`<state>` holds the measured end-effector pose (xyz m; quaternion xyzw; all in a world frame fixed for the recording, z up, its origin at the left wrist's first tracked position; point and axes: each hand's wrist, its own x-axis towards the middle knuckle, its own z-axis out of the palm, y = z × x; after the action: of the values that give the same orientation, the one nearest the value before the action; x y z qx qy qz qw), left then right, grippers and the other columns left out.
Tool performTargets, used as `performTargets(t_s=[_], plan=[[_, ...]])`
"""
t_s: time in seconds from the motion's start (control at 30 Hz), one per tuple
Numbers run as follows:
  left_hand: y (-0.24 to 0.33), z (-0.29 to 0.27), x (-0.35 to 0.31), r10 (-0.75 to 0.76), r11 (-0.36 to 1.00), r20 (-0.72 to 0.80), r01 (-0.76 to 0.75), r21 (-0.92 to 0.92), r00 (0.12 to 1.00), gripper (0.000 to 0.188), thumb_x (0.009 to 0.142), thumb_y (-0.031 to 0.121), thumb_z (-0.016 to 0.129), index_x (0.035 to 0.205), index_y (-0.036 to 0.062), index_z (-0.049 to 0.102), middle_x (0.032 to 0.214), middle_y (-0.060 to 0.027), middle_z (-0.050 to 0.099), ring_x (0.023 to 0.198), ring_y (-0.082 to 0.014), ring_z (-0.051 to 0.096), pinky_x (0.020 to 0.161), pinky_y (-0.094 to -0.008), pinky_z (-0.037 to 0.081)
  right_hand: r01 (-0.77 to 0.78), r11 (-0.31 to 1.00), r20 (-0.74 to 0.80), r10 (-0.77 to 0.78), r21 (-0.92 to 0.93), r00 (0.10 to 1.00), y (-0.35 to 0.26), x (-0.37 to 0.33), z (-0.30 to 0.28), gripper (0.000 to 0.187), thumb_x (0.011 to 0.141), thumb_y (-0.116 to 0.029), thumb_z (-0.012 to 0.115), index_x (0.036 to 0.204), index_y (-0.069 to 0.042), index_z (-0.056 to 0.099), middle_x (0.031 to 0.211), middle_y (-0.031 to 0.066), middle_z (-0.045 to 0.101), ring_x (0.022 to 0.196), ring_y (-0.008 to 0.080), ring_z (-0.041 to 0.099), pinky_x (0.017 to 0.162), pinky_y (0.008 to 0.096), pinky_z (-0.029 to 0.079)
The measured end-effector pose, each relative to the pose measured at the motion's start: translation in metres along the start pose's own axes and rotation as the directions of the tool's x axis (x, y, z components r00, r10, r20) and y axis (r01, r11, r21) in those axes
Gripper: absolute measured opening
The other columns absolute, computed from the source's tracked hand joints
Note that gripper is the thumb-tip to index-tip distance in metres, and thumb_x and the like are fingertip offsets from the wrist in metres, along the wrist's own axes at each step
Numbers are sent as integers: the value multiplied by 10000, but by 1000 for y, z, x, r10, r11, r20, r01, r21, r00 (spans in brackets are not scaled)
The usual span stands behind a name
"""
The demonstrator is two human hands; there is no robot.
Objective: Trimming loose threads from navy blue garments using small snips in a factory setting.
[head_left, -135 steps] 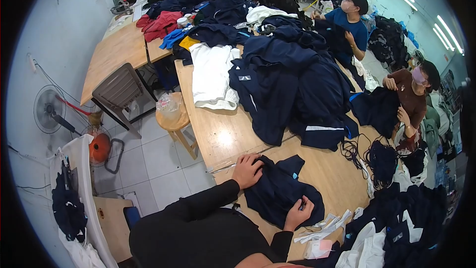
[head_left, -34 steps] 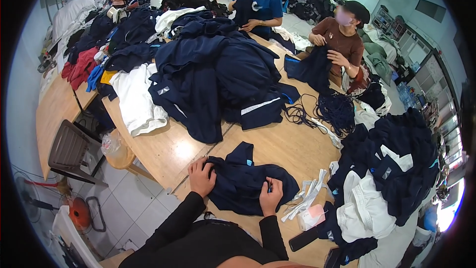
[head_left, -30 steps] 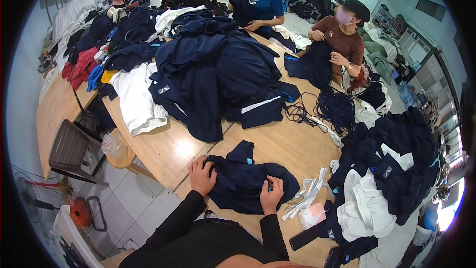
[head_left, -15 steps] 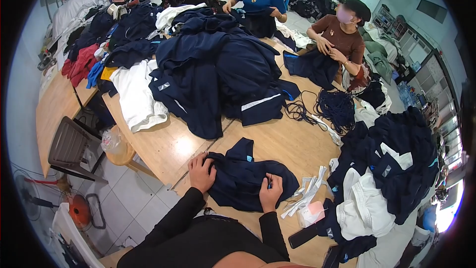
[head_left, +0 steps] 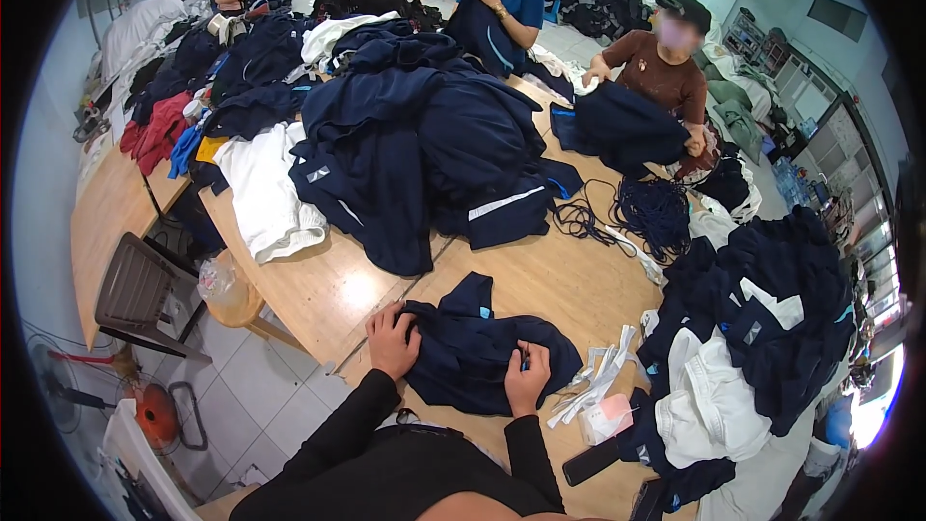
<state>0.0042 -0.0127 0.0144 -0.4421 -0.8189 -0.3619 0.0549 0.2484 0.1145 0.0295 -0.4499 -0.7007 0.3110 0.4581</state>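
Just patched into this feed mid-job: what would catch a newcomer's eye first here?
A big heap of navy garments fills the far half of the wooden table. Nearer, the left hand and right hand both rest on one dark blue garment, with white strips to its right. Two people across the table handle dark cloth too.

Left hand [head_left: 391,342] lay flat on the left edge of a crumpled navy garment [head_left: 477,352] on the wooden counter [head_left: 338,294]. Right hand [head_left: 527,376] pinched the fabric near its right side, fingers curled. White strips [head_left: 593,381] and a pink tag [head_left: 608,417] sat just right of the garment. Big navy clothing pile [head_left: 424,150] filled the counter beyond. 2 other people [head_left: 666,68] handled dark garments at the far side.
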Motion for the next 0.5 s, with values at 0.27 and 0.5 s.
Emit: performTargets(t_s=[0.27, 0.5], plan=[[-2, -1, 1, 3, 1000, 1, -3, 9, 1000, 251, 868, 172, 722, 1107, 97, 738, 1362, -136, 667, 1362, -346, 567, 1146, -496, 359, -7, 1000, 8, 7, -1, 1000, -2, 0, 1, 166, 924, 20, 706, 1087, 42, 728, 987, 117, 642, 843, 222, 647, 763, 326, 525], [0, -1, 1, 6, 1000, 2, -6, 22, 1000, 252, 868, 179, 723, 1106, 99, 737, 1363, -136, 665, 1352, -347, 570, 1144, -499, 363, -11, 1000, 9, 11, -5, 1000, -1, 0, 0, 167, 926, 20, 706, 1091, 38, 729, 993, 114, 645, 845, 221, 652, 769, 323, 529]])
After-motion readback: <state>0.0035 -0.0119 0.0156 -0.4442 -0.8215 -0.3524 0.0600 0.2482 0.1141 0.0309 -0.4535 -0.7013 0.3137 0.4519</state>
